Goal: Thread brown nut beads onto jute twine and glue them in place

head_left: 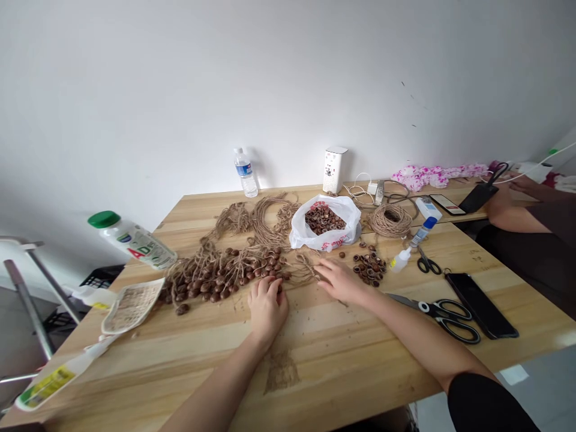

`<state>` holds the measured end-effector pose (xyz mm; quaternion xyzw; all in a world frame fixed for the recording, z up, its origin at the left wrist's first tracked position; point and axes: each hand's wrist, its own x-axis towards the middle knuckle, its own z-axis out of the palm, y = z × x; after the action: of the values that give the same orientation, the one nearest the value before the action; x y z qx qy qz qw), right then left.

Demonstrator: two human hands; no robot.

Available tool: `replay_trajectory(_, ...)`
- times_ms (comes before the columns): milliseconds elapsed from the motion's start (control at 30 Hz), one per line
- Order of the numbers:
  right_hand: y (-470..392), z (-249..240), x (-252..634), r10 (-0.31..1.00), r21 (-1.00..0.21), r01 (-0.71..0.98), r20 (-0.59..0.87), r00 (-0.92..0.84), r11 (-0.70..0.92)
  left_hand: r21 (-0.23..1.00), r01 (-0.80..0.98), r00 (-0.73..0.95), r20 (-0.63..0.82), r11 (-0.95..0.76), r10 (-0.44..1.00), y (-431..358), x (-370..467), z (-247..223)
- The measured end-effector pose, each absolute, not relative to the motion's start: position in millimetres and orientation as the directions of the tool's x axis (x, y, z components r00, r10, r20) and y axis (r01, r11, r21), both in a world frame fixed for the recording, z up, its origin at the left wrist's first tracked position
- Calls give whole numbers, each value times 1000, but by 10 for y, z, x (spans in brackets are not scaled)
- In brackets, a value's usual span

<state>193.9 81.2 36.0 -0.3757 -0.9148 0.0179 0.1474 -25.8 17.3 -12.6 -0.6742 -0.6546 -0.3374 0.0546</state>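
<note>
My left hand (269,305) is closed at the right end of a long pile of brown nut shells (216,281) tied to twine; what its curled fingers hold is mostly hidden, though something dark shows beside them. My right hand (339,279) lies with fingers spread over loose twine strands (302,268), palm down. Behind the hands stands a white plastic bag (299,231) full of brown shell pieces (324,220). Loose shell halves (369,268) lie just right of my right hand. Looped twine bundles (265,219) rest behind the pile.
A twine roll (390,221), glue bottle (400,260), large scissors (452,318), small scissors (428,264) and black phone (483,305) are on the right. At left are a white tray (132,306) and green-capped bottle (135,240). Another person's arm (517,210) rests at far right.
</note>
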Motion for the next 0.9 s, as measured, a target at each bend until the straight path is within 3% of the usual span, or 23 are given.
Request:
replay_trajectory(133, 969, 473, 2264, 800, -177, 798, 323, -506, 576, 394, 908, -118, 568, -143, 814, 135, -231, -62)
replay_trajectory(233, 1057, 518, 2405, 863, -173, 864, 286, -416, 474, 443, 847, -108, 686, -295, 719, 84, -239, -2)
replay_trajectory(333, 1119, 526, 2413, 891, -135, 891, 213, -401, 433, 476, 702, 57, 704, -529, 708, 0, -216, 23)
replay_trajectory(467, 1205, 486, 2315, 915, -100, 917, 165, -368, 387, 499, 503, 422, 571, -706, 704, -115, -119, 13)
replay_trajectory(567, 1275, 439, 2237, 942, -72, 946, 139, -305, 317, 491, 472, 509, 526, -732, 681, -151, -74, -5)
replay_trajectory(767, 1376, 403, 2173, 967, -70, 967, 92, -239, 246, 536, 480, 510, 474, -694, 718, -113, -94, -52)
replay_trajectory(900, 1337, 494, 2257, 965, -120, 966, 161, -207, 228, 573, 501, 483, 437, -649, 759, -112, -103, -53)
